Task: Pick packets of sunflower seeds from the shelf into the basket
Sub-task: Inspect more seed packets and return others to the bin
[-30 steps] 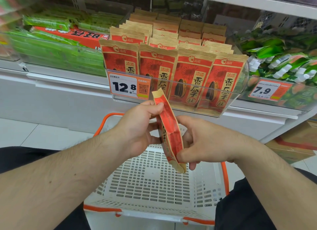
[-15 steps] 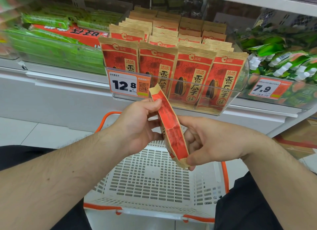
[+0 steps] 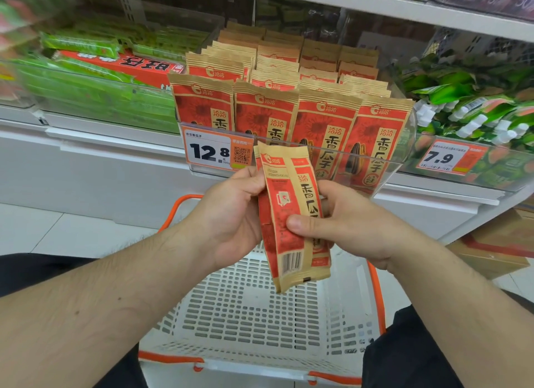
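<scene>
I hold a red and tan sunflower seed packet (image 3: pixel 289 214) upright in both hands, above the white plastic basket (image 3: pixel 254 315) with orange handles. Its back side with the barcode faces me. My left hand (image 3: pixel 231 214) grips its left edge, fingers behind it. My right hand (image 3: pixel 346 222) pinches its right side, thumb across the front. Several more seed packets (image 3: pixel 294 110) stand in rows in a clear shelf bin behind. No packets show on the visible part of the basket floor.
A 12.8 price tag (image 3: pixel 216 150) hangs on the bin front. Green snack packs (image 3: pixel 95 98) and a red box fill the bin to the left. Green and white packs (image 3: pixel 474 110) with a 7.9 tag lie to the right. Cardboard boxes (image 3: pixel 497 249) sit on the floor at right.
The packet has turned from edge-on to face me with its back side. My right thumb now lies across its front. Both hands rose slightly.
</scene>
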A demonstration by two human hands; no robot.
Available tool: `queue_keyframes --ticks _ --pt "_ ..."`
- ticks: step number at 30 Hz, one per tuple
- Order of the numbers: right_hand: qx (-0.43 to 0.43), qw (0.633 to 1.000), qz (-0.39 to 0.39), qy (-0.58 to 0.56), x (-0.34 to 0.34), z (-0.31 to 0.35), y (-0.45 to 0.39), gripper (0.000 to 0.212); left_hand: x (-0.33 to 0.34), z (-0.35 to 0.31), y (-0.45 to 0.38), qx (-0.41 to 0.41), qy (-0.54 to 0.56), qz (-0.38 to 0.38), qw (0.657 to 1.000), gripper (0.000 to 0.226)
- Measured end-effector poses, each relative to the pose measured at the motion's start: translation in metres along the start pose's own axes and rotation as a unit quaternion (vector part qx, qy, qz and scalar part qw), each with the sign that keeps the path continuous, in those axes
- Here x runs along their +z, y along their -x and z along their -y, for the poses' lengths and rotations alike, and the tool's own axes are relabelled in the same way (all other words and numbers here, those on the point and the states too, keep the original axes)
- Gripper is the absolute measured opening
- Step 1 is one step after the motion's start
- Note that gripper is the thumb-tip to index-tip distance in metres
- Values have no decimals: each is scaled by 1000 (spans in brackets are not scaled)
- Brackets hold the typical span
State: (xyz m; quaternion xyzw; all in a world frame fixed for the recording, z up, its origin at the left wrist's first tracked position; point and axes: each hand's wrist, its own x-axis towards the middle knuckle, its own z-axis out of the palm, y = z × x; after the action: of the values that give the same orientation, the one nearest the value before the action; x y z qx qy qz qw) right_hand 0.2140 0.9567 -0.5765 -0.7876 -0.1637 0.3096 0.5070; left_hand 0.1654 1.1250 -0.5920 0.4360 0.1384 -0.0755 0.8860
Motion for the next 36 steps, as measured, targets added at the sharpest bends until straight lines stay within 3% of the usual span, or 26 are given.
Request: queue_keyframes --ticks 4,8,14,18,22,29,36 --pt "2 998 -53 35 0 -2 -4 52 -2 -2 -1 -1 -84 -28 996 40" --pt "0 996 -61 68 -1 -4 -4 41 -1 0 1 29 -158 -53 986 25" --pt "-41 990 -135 18 -1 -3 -7 15 -2 1 2 31 -163 -50 985 21" --pt "-43 982 -181 -17 -2 0 -8 37 -1 2 2 21 -164 -41 985 21" --pt "-37 984 -172 -17 -3 -1 -8 47 -1 0 2 15 -161 -46 986 20" --pt "-7 995 -94 24 -7 1 -6 38 -2 -3 2 8 -133 -71 989 21" --pt "-8 996 -76 46 -7 1 -5 41 -3 -2 1 2 -135 -88 987 19"
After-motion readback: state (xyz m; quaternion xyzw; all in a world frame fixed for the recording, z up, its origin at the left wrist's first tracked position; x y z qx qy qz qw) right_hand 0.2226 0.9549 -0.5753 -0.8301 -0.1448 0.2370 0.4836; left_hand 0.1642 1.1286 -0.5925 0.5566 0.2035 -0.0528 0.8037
